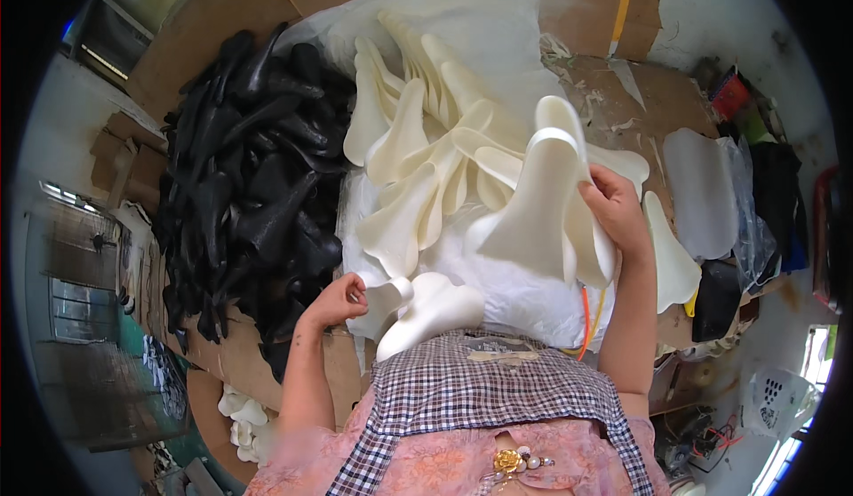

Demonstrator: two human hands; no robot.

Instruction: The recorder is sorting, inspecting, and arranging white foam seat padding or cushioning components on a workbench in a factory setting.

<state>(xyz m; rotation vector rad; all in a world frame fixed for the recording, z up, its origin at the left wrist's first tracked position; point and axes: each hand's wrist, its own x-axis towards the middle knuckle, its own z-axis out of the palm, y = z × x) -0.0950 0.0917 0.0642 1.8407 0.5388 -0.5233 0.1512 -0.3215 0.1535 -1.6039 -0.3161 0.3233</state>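
Observation:
My right hand (615, 207) grips the edge of a stack of white bicycle saddle pads, thumb on the inner side. The front white saddle pad (538, 207) stands with its narrow nose up and its wide end down. Low in front of my apron, my left hand (338, 300) has its fingers curled in a pinch at the edge of a small white saddle pad (386, 298). That pad leans against another smooth white saddle pad (435, 309), which lies close to my body. Exactly what the left fingertips press on is partly hidden.
Several cream saddle pads (400, 132) fan out across a plastic-covered table. Black saddle-shaped pieces (253, 176) form a big heap at left. Orange and yellow strips (585, 323) hang near my right forearm. More white pieces (244, 416) sit in a round container at lower left.

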